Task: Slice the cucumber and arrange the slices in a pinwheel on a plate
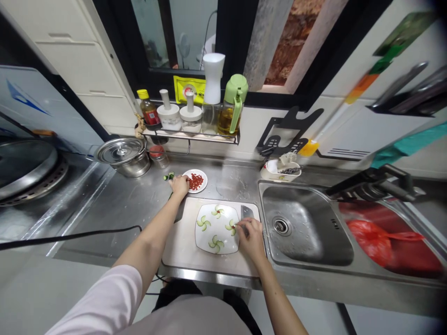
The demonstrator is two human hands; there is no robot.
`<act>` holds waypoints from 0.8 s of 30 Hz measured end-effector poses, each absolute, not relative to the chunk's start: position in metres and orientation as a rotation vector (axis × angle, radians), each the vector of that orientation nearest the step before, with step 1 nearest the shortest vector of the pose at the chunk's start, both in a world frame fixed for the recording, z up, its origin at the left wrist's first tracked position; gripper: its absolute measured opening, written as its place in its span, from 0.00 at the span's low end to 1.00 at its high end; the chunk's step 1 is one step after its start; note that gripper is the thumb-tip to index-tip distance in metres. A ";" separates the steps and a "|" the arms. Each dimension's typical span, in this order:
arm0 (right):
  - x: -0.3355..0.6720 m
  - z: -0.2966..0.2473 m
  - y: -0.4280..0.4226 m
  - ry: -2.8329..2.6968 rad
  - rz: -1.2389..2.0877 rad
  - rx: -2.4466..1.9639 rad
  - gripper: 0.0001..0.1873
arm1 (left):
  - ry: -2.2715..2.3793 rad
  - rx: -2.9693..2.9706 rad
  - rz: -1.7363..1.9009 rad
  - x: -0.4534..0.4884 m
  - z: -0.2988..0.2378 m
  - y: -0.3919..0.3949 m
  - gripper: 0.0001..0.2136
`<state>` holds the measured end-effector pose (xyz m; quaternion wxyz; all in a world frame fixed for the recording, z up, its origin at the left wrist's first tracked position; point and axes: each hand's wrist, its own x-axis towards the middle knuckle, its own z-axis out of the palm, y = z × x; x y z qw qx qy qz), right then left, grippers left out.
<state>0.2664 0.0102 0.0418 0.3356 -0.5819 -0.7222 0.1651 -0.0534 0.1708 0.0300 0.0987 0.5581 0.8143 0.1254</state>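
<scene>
A square white plate (216,242) lies on a pale cutting board (181,246) and carries several fans of green cucumber slices (203,223). My right hand (249,235) rests at the plate's right edge, fingers pinched at the cucumber fan (230,226) there. A cleaver blade (246,212) lies just behind that hand. My left hand (179,185) reaches to the far counter, fingers curled beside a small white dish of red bits (195,181) and cucumber pieces (169,176); what its fingers hold is hidden.
A steel sink (303,228) is to the right, with a red bag (373,239) in a red basin beyond. A lidded steel pot (122,156) and a small jar (159,156) stand at the back left. A shelf holds bottles (209,97). A black cable (70,236) crosses the counter.
</scene>
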 end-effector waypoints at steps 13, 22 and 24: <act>0.267 0.041 0.010 -1.871 0.456 -1.532 0.11 | 2.341 1.785 0.310 -0.054 0.032 0.172 0.10; 0.264 0.039 0.011 -1.890 0.472 -1.508 0.10 | 2.310 1.150 0.842 -0.046 0.026 0.168 0.07; 0.262 0.040 0.012 -1.899 0.480 -1.500 0.11 | 2.250 1.059 0.951 -0.039 0.024 0.163 0.08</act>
